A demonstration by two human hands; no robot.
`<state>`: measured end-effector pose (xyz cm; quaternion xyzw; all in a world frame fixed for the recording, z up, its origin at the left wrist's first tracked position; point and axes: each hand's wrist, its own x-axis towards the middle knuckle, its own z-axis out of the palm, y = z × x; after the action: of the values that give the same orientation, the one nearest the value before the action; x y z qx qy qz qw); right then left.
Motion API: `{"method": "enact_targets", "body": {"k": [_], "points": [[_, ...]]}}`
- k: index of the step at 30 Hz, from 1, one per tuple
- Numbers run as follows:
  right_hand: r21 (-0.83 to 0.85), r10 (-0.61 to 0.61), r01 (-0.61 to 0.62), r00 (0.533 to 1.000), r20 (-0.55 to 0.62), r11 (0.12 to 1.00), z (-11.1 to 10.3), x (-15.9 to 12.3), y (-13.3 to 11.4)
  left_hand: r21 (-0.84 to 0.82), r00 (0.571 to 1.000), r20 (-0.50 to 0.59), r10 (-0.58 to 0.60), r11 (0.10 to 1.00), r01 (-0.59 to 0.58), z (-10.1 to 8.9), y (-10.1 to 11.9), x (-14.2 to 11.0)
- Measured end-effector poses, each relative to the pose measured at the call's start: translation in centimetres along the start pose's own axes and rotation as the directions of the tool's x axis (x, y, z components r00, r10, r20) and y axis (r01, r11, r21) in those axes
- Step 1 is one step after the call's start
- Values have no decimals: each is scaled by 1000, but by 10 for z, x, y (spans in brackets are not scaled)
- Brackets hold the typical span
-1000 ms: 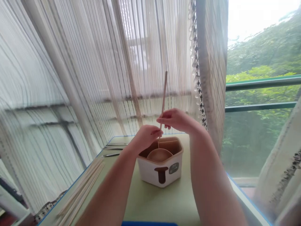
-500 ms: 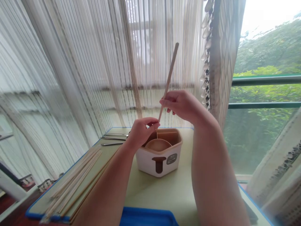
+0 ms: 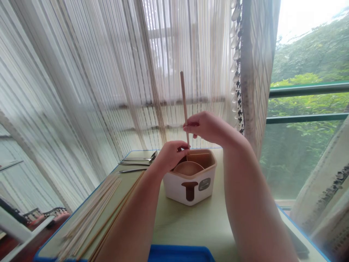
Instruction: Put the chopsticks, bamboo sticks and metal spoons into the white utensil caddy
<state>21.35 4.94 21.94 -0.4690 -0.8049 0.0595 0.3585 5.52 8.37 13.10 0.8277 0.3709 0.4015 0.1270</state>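
A wooden chopstick (image 3: 183, 96) stands nearly upright over the white utensil holder (image 3: 176, 190). My right hand (image 3: 205, 124) pinches it low on its shaft between thumb and fingers. At the chopstick's lower end, just above the holder's back compartments, the fingertips of my left hand (image 3: 172, 155) close around it. The holder has a beige rim, thin dividers, a round inner cup (image 3: 189, 168) and a T-shaped cutout in front. My left hand covers part of its left side.
Several loose chopsticks (image 3: 95, 214) lie on the pale table (image 3: 188, 222) at the left. Behind them rest metal utensils, among them a ladle (image 3: 152, 157). A blue tray (image 3: 180, 253) sits at the near edge. A sheer curtain (image 3: 109, 72) hangs behind the table.
The chopstick has swung from leaning right to nearly upright, its top tilting slightly left, and has come lower. Both my hands have dropped slightly with it.
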Motion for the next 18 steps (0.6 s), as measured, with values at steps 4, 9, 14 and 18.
{"method": "enact_targets", "body": {"k": [4, 9, 14, 18], "points": [[53, 27, -31, 997, 68, 998, 3, 5, 10, 34, 1000, 16, -14, 999, 13, 1, 0, 1], [164, -13, -15, 985, 172, 986, 3, 8, 25, -15, 997, -2, -78, 997, 78, -1, 0, 3], [138, 88, -120, 972, 218, 983, 3, 8, 31, -19, 996, 19, -84, 996, 84, -1, -1, 4], [70, 110, -121, 984, 143, 990, 3, 8, 29, 71, 995, -5, -95, 993, 95, 0, -2, 5]]}}
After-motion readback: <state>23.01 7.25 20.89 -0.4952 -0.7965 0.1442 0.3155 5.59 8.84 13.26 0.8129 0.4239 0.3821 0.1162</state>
